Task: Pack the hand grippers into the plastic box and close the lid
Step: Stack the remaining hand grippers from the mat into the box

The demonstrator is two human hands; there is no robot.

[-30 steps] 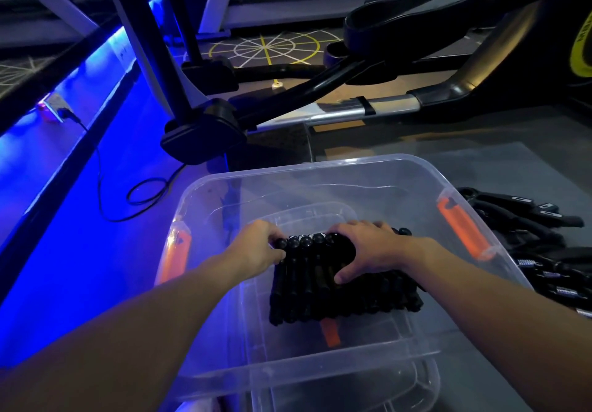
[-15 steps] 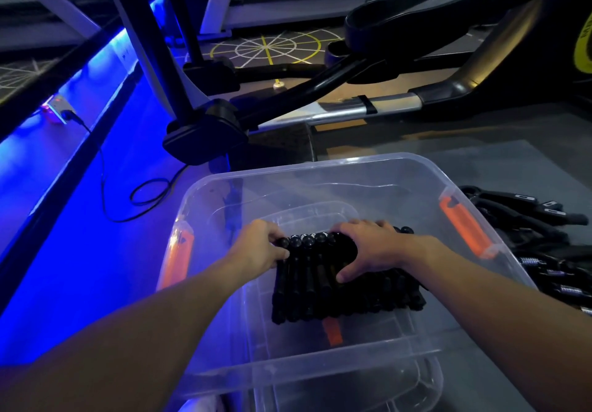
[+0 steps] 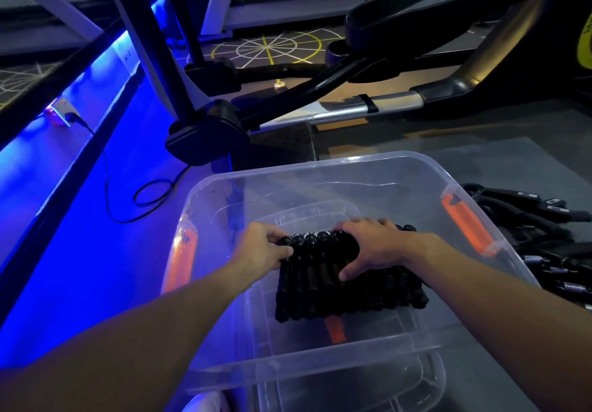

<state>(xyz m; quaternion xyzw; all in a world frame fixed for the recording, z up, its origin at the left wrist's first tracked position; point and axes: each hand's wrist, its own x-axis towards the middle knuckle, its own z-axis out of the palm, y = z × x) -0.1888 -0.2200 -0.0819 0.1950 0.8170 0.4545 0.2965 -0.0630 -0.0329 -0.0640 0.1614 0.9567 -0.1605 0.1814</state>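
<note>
A clear plastic box (image 3: 378, 165) with orange side latches stands open on the floor in front of me. Inside it lies a tight row of several black hand grippers (image 3: 320, 286), handles side by side. My left hand (image 3: 261, 248) grips the left end of the row, thumb and fingers curled round the outer handle. My right hand (image 3: 371, 245) lies over the top of the row with its fingers curled over the far ends and its thumb pressed on the handles. More black hand grippers (image 3: 544, 219) lie in a loose pile on the floor right of the box.
A clear lid (image 3: 384, 392) seems to lie under the box's near edge. Black exercise machine frames (image 3: 205, 133) stand just beyond the box. A black cable (image 3: 141, 197) loops on the blue-lit floor at the left.
Both hands stay on the row of grippers in the box; nothing has visibly shifted apart from slight camera motion.
</note>
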